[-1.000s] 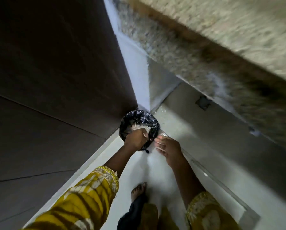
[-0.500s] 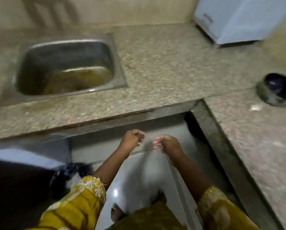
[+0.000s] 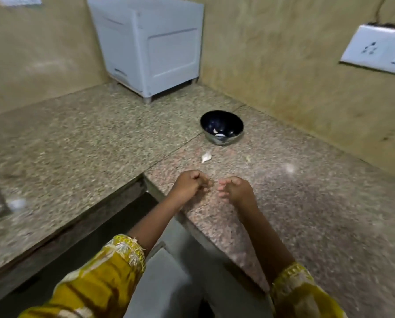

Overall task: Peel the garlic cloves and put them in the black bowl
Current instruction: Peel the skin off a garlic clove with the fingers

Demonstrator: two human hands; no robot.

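Two curled hands, left hand (image 3: 188,185) and right hand (image 3: 236,189), almost touch, grip unclear; farther off lie a pale garlic clove (image 3: 206,156) and the black bowl (image 3: 221,127).

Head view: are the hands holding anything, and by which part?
Cannot be told. Left hand and right hand have curled fingers above the counter; blur hides whether either grip holds anything.
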